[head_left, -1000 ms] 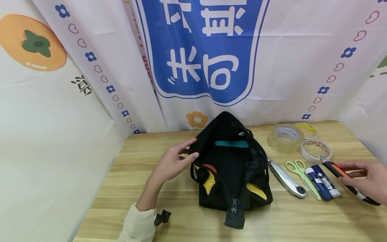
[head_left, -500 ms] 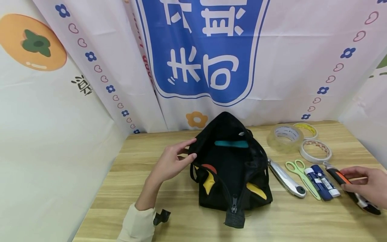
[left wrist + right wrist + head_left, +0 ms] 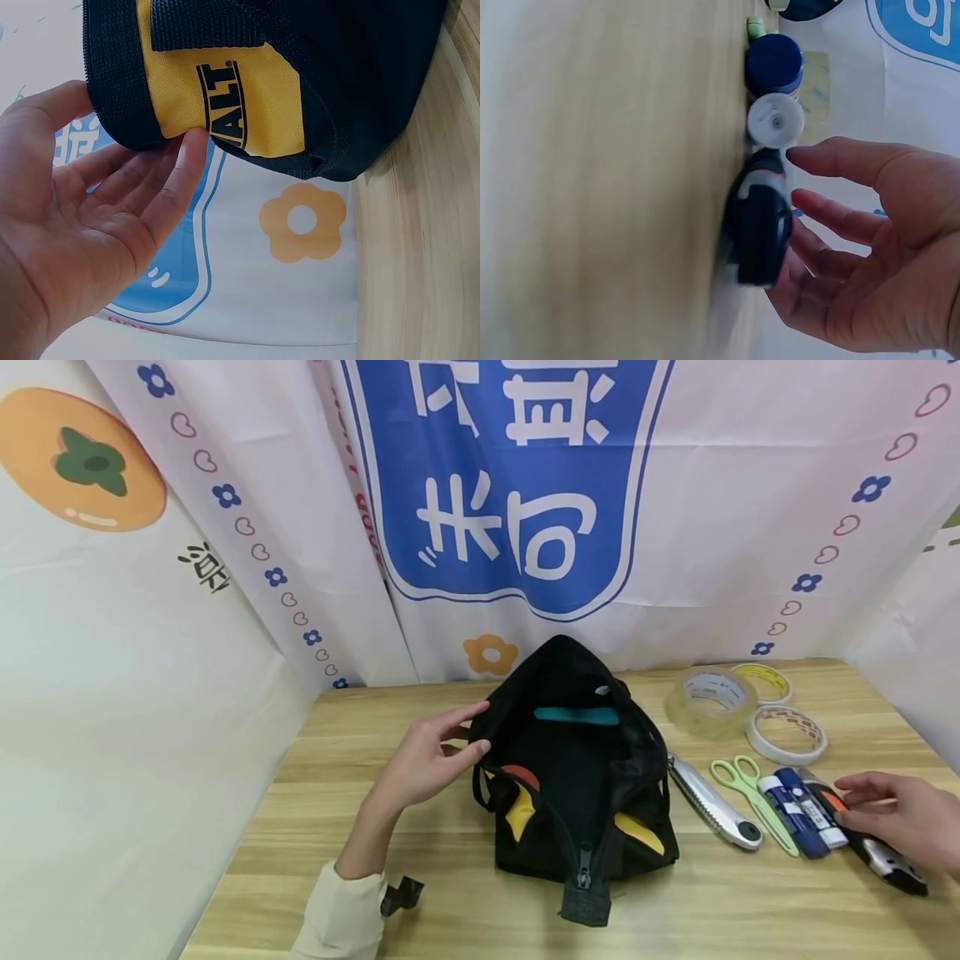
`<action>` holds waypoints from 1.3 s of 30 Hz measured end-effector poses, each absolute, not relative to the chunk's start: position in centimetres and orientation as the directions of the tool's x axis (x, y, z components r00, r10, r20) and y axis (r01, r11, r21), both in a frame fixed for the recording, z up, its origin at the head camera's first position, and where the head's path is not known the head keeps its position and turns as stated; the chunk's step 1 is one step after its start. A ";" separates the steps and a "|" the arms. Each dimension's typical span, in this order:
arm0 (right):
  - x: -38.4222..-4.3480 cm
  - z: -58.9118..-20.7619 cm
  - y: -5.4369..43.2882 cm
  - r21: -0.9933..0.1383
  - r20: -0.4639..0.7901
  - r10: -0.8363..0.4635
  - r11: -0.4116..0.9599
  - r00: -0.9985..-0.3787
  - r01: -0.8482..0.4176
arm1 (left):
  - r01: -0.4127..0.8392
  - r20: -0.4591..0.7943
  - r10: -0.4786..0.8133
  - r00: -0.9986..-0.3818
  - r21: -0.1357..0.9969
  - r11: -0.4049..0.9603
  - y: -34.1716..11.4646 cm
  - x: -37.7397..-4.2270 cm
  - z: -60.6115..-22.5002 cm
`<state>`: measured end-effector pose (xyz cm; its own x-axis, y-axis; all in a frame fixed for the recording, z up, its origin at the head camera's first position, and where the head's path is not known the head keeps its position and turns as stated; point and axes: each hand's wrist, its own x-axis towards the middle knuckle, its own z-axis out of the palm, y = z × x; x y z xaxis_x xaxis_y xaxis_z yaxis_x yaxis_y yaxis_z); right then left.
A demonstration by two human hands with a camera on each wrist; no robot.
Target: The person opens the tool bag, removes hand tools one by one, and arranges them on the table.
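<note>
At the middle of the table stands an open black-and-yellow tool bag, its zipper undone and a teal strip inside. My left hand pinches the left rim of its opening, with thumb and fingers on either side of the fabric in the left wrist view. Over at the right, my right hand holds a black-and-orange utility knife between thumb and fingers. That knife lies low at the table, alongside two blue-and-white glue sticks. Its front part is partly covered by the fingers.
Green scissors and a silver utility knife lie between the bag and the glue sticks. Behind them are a clear tape roll, a white tape roll and a yellow-cored roll. A printed curtain hangs at the back.
My right hand has drawn the black-and-orange knife back from the white tape roll, then left against the glue sticks. The left hand stays at the bag's rim.
</note>
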<state>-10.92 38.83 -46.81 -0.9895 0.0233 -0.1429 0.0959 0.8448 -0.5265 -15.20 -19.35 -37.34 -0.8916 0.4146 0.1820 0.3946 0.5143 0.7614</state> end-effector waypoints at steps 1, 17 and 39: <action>-11.0 -46.6 38.7 -0.517 -0.130 0.033 0.851 -0.991 0.096 | 0.394 0.181 0.414 -0.892 0.761 0.515 -19.3 -15.2 -37.3; -12.5 -41.2 31.9 -0.516 -0.004 -0.136 0.849 -0.991 -0.115 | 0.382 0.168 0.404 -0.899 0.754 0.535 -18.9 -15.0 -37.3; -14.4 -35.2 19.2 -0.570 0.233 -0.392 0.687 -0.890 -0.451 | 0.391 0.184 0.399 -0.898 0.748 0.536 -19.0 -15.0 -37.3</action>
